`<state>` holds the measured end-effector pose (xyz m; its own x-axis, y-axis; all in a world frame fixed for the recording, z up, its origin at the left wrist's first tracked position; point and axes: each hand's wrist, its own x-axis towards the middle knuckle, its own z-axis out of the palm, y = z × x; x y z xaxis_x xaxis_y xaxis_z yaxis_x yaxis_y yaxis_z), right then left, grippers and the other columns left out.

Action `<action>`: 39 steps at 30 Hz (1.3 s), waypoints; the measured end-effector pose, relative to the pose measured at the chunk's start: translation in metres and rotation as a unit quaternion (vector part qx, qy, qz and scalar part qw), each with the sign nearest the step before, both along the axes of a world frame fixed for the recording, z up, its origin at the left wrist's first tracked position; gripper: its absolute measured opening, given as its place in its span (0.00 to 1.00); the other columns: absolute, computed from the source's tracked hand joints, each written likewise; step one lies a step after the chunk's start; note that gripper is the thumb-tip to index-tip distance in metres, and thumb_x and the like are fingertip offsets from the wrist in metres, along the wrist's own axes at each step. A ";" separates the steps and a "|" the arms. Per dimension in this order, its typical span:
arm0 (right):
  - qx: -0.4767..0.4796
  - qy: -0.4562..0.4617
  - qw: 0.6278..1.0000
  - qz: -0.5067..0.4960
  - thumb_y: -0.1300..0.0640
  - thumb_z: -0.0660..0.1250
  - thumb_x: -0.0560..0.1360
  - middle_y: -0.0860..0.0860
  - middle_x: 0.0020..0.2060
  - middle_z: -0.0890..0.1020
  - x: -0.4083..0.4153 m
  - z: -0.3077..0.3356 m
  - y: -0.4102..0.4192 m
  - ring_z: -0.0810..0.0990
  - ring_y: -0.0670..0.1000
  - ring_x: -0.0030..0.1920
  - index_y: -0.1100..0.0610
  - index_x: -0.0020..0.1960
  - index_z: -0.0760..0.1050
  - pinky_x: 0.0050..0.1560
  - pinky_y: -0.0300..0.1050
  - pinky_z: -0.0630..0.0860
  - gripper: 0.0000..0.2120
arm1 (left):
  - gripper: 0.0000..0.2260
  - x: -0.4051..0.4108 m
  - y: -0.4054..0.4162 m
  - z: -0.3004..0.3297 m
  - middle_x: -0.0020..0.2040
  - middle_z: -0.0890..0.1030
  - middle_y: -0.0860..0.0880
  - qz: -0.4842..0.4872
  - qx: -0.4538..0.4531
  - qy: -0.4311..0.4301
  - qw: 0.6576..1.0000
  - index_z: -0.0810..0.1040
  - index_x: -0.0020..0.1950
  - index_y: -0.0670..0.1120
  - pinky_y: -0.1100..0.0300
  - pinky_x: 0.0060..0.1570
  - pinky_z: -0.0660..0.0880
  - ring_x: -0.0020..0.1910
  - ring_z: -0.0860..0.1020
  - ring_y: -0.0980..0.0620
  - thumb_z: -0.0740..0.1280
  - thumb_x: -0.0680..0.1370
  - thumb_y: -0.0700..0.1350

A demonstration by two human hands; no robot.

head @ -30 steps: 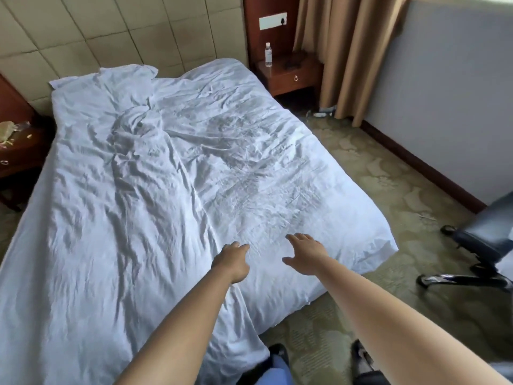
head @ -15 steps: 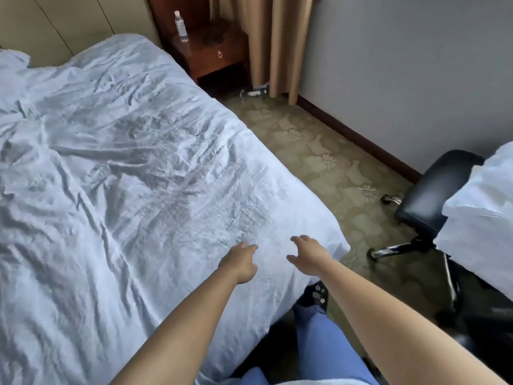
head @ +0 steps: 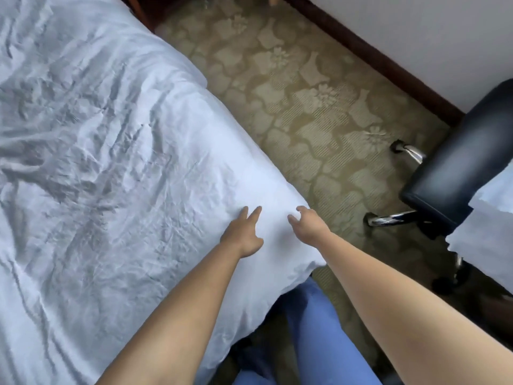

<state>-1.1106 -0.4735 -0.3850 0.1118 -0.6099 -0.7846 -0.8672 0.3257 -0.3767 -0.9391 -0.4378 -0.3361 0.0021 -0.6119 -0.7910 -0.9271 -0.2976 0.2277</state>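
A wrinkled white duvet point(head: 105, 168) covers the bed and fills the left half of the view. Its near right corner point(head: 280, 218) lies between my two hands. My left hand point(head: 244, 234) reaches over that corner with its fingers stretched out straight. My right hand point(head: 308, 226) is just to the right, at the duvet's edge, fingers loosely bent and holding nothing. Whether either hand touches the fabric is unclear.
Patterned olive carpet point(head: 305, 87) runs along the bed's right side to a dark skirting board point(head: 374, 62). A black office chair point(head: 455, 168) with chrome legs stands at right, white bedding point(head: 488, 226) piled beside it. My blue-trousered leg point(head: 319, 337) is below.
The view has swung right and down toward the bed's near right corner. Both hands have moved to that corner, and my left fingers have straightened.
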 end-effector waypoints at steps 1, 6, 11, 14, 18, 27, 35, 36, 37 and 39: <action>0.013 -0.006 1.000 -0.008 0.46 0.52 0.82 0.58 0.71 0.63 -0.001 -0.013 -0.008 0.71 0.59 0.65 0.58 0.75 0.57 0.61 0.50 0.70 0.26 | 0.38 -0.001 -0.008 -0.010 0.79 0.44 0.50 0.014 0.024 0.002 1.000 0.43 0.78 0.56 0.55 0.69 0.63 0.75 0.59 0.47 0.64 0.76 0.46; 0.074 -0.027 0.993 -0.086 0.40 0.54 0.79 0.57 0.70 0.64 0.002 -0.056 -0.027 0.66 0.60 0.68 0.57 0.75 0.56 0.63 0.52 0.68 0.31 | 0.46 -0.002 -0.017 -0.048 0.79 0.39 0.52 0.030 0.097 -0.015 0.995 0.36 0.77 0.57 0.56 0.67 0.67 0.73 0.64 0.46 0.68 0.72 0.46; 0.176 -0.032 0.960 -0.214 0.29 0.58 0.72 0.55 0.76 0.56 -0.004 -0.087 -0.023 0.57 0.59 0.75 0.54 0.78 0.44 0.73 0.57 0.57 0.47 | 0.45 -0.009 -0.019 -0.069 0.78 0.37 0.49 0.018 0.123 -0.044 0.991 0.34 0.77 0.56 0.52 0.65 0.70 0.70 0.68 0.41 0.64 0.72 0.43; 0.180 -0.001 0.964 -0.194 0.28 0.58 0.70 0.58 0.72 0.65 -0.006 -0.095 -0.027 0.64 0.61 0.71 0.59 0.76 0.53 0.70 0.56 0.62 0.47 | 0.45 -0.009 -0.018 -0.073 0.78 0.37 0.48 0.002 0.127 -0.047 0.991 0.34 0.77 0.56 0.52 0.64 0.70 0.70 0.68 0.41 0.64 0.72 0.43; 0.110 -0.007 0.978 -0.178 0.45 0.54 0.81 0.59 0.61 0.75 -0.004 -0.080 -0.044 0.73 0.60 0.61 0.65 0.65 0.67 0.61 0.52 0.70 0.24 | 0.42 -0.004 -0.026 -0.066 0.78 0.39 0.49 0.008 0.141 -0.026 0.990 0.36 0.77 0.57 0.53 0.67 0.68 0.72 0.66 0.43 0.61 0.73 0.41; -0.154 -0.200 0.968 -0.010 0.51 0.54 0.82 0.61 0.38 0.78 0.075 0.062 0.008 0.76 0.63 0.43 0.53 0.35 0.59 0.41 0.50 0.64 0.18 | 0.26 0.028 -0.064 0.018 0.52 0.82 0.47 0.511 0.091 0.206 0.829 0.78 0.60 0.47 0.53 0.52 0.76 0.52 0.80 0.46 0.66 0.71 0.64; -0.053 -0.243 0.958 -0.144 0.41 0.55 0.80 0.53 0.37 0.78 0.086 0.113 0.033 0.76 0.56 0.43 0.58 0.38 0.71 0.51 0.51 0.73 0.23 | 0.11 0.057 -0.019 0.096 0.36 0.73 0.44 0.521 -0.087 0.175 0.831 0.74 0.45 0.41 0.63 0.30 0.66 0.32 0.71 0.48 0.55 0.72 0.29; -0.057 -0.199 0.959 -0.191 0.41 0.56 0.79 0.55 0.46 0.79 0.083 0.113 0.032 0.77 0.57 0.50 0.59 0.45 0.72 0.57 0.52 0.73 0.21 | 0.11 0.063 -0.009 0.105 0.35 0.72 0.44 0.534 -0.099 0.181 0.820 0.73 0.42 0.41 0.63 0.30 0.65 0.31 0.70 0.48 0.54 0.72 0.29; -0.044 -0.153 0.961 -0.227 0.40 0.57 0.77 0.56 0.56 0.76 0.081 0.117 0.033 0.75 0.59 0.57 0.58 0.53 0.72 0.62 0.53 0.70 0.21 | 0.12 0.068 0.001 0.114 0.36 0.72 0.43 0.545 -0.109 0.192 0.809 0.73 0.42 0.40 0.63 0.30 0.65 0.31 0.70 0.48 0.53 0.72 0.28; 0.018 -0.115 0.948 -0.297 0.34 0.61 0.73 0.57 0.68 0.67 0.081 0.123 0.038 0.68 0.60 0.67 0.56 0.70 0.64 0.69 0.55 0.65 0.34 | 0.12 0.079 0.023 0.131 0.35 0.72 0.43 0.572 -0.125 0.209 0.783 0.73 0.42 0.39 0.62 0.31 0.65 0.32 0.70 0.48 0.53 0.72 0.28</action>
<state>-1.0294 -0.4354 -0.2615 -0.0718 -0.5929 -0.8021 -0.4226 0.7465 -0.5139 -0.8600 -0.4147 -0.2047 0.4354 -0.5347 -0.7243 0.0845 -0.7767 0.6242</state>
